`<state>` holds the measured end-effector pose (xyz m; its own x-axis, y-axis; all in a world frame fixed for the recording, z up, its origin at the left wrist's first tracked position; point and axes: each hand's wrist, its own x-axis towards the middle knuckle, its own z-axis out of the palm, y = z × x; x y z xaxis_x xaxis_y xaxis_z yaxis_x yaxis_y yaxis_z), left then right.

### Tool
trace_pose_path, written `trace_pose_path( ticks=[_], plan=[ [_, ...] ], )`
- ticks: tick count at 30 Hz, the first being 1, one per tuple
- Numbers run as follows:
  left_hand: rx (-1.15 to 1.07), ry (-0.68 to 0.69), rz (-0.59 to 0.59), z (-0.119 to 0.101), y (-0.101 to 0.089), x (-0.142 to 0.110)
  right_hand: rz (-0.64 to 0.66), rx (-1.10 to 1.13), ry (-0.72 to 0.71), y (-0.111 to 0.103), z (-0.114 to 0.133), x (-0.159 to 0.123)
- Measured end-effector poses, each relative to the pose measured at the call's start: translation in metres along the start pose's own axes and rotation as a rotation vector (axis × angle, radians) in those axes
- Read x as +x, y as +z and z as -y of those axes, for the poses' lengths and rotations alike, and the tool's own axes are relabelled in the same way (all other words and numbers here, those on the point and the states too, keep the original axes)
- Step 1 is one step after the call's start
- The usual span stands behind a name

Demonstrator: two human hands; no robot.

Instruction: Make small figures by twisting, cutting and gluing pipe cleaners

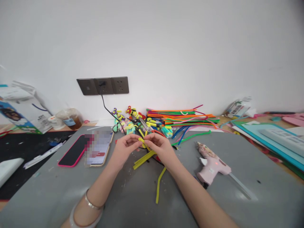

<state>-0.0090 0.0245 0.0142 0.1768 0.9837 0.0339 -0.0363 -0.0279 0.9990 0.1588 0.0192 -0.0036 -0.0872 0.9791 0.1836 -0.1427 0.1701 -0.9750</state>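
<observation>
My left hand [127,148] and my right hand [159,146] meet over the middle of the grey mat. Between their fingertips they pinch a small yellow pipe cleaner piece [142,141] that looks bent or coiled; its exact shape is too small to tell. Just below the hands lie several yellow pipe cleaners [143,159] side by side. A single bent yellow strip [159,186] rests nearer to me, by my right wrist. Behind my fingers are scissors [145,124] with orange-red handles, partly hidden by the right hand.
Small pipe cleaner figures [133,113] and a bundle of coloured pipe cleaners [182,117] lie along the wall. At right is a pink glue gun [212,164] with a glue stick in it. Two phones [74,151] lie at left. A black cord [105,107] runs from the socket behind my hands.
</observation>
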Motion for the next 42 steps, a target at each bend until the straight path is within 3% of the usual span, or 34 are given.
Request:
trace_pose_path(
  ticks=[10,21,27,34,37,42],
  plan=[
    [0.005,-0.001,0.019,-0.003,0.000,-0.001,0.030,-0.049,0.039,-0.004,-0.001,0.002],
    [-0.049,-0.045,0.059,0.002,-0.002,0.000,0.042,-0.172,-0.042,-0.005,-0.001,0.002],
    [0.046,-0.026,0.053,-0.001,-0.004,0.000,0.068,-0.327,-0.130,-0.006,-0.001,0.000],
    [0.193,0.018,0.023,-0.002,-0.017,0.008,0.351,-0.853,-0.266,-0.011,0.001,-0.008],
    [0.227,0.030,0.034,0.004,-0.019,0.010,0.455,-0.916,-0.293,-0.013,-0.001,-0.009],
    [0.231,0.008,0.045,0.011,-0.017,0.010,0.478,-0.908,-0.281,-0.012,-0.001,-0.009]
  ],
)
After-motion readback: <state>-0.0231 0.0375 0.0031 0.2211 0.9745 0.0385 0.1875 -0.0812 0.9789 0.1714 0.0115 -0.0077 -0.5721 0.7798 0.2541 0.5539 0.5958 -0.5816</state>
